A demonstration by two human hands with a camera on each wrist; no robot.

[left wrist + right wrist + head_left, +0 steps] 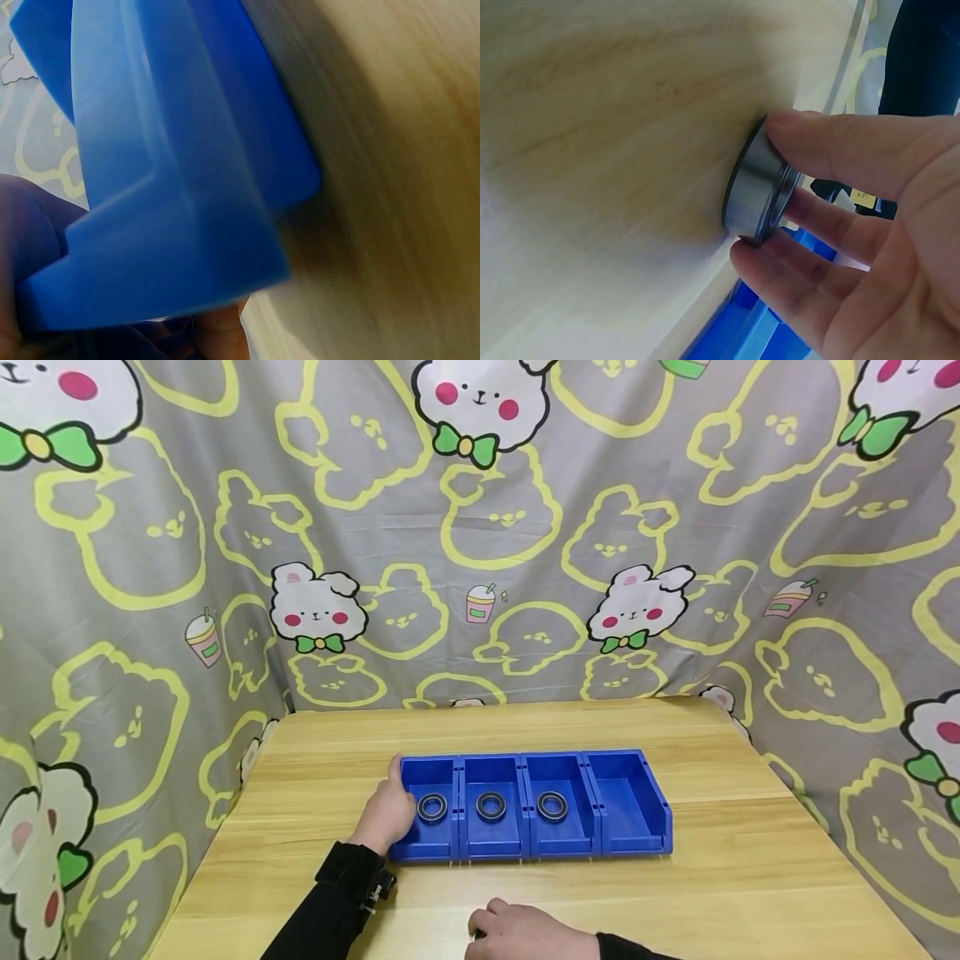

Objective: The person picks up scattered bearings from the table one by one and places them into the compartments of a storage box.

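Observation:
Four blue plastic bins stand joined in a row on the table. My left hand (386,814) grips the side wall of the leftmost bin (423,852); the left wrist view shows that blue wall (172,247) up close, with fingers beside and beneath it. One ball bearing (432,809) lies in the leftmost bin, another bearing (491,807) in the second, and a third bearing (552,807) in the third. In front of the row, my right hand (528,933) pinches a metal bearing (754,191) between thumb and fingertips, close to the tabletop.
The rightmost bin (636,844) has no bearing in it. Under the row lies a wood-grain table (750,877). A grey patterned curtain (517,635) hangs behind the table and along both sides.

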